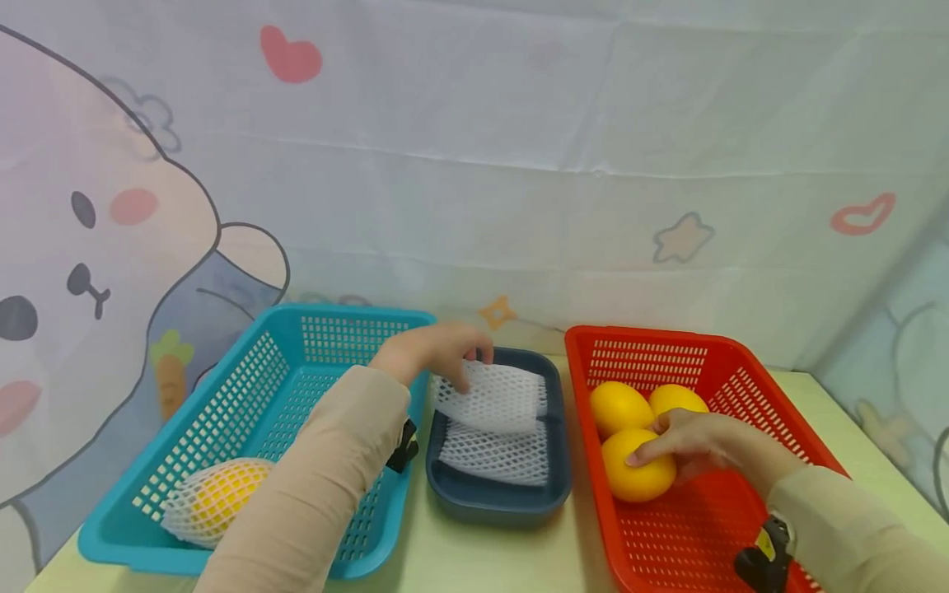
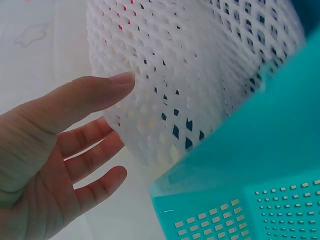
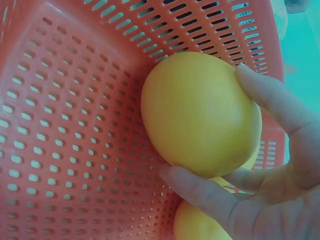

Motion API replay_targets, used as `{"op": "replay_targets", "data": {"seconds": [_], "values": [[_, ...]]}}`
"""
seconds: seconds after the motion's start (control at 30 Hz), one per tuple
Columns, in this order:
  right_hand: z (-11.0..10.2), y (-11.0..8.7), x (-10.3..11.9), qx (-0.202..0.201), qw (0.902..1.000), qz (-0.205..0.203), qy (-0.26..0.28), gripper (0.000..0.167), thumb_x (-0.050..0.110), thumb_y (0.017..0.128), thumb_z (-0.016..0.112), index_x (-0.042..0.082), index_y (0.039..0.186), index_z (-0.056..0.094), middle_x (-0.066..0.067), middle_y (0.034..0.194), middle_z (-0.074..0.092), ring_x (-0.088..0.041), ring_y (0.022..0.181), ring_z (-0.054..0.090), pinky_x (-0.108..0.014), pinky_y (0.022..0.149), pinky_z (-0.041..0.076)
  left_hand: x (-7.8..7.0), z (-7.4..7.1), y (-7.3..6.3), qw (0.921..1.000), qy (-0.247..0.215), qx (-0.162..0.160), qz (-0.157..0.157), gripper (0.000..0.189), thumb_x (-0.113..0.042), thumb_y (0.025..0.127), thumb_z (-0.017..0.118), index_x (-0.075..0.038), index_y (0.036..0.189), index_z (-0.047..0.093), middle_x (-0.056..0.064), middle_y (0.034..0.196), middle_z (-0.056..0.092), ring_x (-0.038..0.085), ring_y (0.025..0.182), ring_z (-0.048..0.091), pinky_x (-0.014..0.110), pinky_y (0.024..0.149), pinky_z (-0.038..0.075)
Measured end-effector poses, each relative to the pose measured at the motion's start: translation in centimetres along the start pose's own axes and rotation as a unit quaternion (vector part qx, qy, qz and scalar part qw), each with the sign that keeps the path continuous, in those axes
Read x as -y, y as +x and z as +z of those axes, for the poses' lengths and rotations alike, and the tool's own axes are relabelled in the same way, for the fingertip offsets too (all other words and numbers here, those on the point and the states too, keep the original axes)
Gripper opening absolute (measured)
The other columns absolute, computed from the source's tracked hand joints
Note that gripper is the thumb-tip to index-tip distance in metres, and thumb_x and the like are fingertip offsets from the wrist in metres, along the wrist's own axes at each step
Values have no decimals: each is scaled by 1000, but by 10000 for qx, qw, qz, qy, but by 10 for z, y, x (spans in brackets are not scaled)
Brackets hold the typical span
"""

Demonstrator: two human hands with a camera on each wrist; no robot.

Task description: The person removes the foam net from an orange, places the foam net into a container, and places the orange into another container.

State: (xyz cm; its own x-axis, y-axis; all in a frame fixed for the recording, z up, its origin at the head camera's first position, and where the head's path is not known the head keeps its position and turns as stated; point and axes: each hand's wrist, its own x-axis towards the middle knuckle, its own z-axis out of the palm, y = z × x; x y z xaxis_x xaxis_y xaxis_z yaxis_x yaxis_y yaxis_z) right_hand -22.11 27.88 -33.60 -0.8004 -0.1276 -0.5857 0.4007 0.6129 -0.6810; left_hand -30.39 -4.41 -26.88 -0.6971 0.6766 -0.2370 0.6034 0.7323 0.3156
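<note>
My left hand [image 1: 443, 350] pinches the upper left edge of a white foam fruit net [image 1: 507, 399], part lifted over a dark blue tray [image 1: 498, 512]. In the left wrist view, the thumb lies on the front of the mesh [image 2: 155, 75], with fingers behind it. Another white foam net [image 1: 495, 459] lies flat in the tray. Inside the red basket [image 1: 604, 527], my right hand [image 1: 697, 441] grips a round yellow fruit [image 1: 628, 479], thumb on one side and fingers on the other, as the right wrist view shows. Two more yellow fruits [image 1: 619, 408] sit behind it.
A turquoise basket [image 1: 107, 535] stands left of the tray, holding a yellow fruit in a white net [image 1: 222, 501], partly hidden by my left sleeve [image 1: 311, 486]. The baskets flank the tray on a pale yellow table [image 1: 504, 564]. Behind hangs a printed cloth [image 1: 474, 165].
</note>
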Motion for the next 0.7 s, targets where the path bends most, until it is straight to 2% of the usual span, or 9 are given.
{"op": "replay_targets", "data": {"seconds": [0.13,0.27,0.47,0.7], "values": [[-3,-2,1,-25,9998,56,-205,75,27,76,76,-10,124,32,-20,112,45,-30,96,52,-47,82,49,2,-2,-1,10000,-24,-39,70,41,-3,78,70,-13,117,58,11,122,52,26,112,48,37,84,45],[-6,-5,2,-65,9987,-19,-508,84,28,75,77,-14,129,29,-24,117,42,-35,101,50,-49,80,50,3,-2,-2,9999,18,-43,115,39,-2,78,70,-13,115,59,12,125,52,28,116,47,37,84,44],[-8,-8,-1,-213,9970,-175,-728,81,28,73,78,-12,128,34,-25,117,43,-37,101,51,-50,75,51,5,-2,-2,9999,84,-11,110,40,-4,78,70,-12,116,58,12,126,51,28,117,46,36,85,44],[-11,-10,-3,-213,9972,-165,-694,75,29,73,79,-8,125,38,-23,117,42,-35,100,52,-48,75,51,5,-10,-12,9999,60,-66,69,40,-4,79,70,-10,117,57,13,132,49,28,123,45,35,86,45]]}}
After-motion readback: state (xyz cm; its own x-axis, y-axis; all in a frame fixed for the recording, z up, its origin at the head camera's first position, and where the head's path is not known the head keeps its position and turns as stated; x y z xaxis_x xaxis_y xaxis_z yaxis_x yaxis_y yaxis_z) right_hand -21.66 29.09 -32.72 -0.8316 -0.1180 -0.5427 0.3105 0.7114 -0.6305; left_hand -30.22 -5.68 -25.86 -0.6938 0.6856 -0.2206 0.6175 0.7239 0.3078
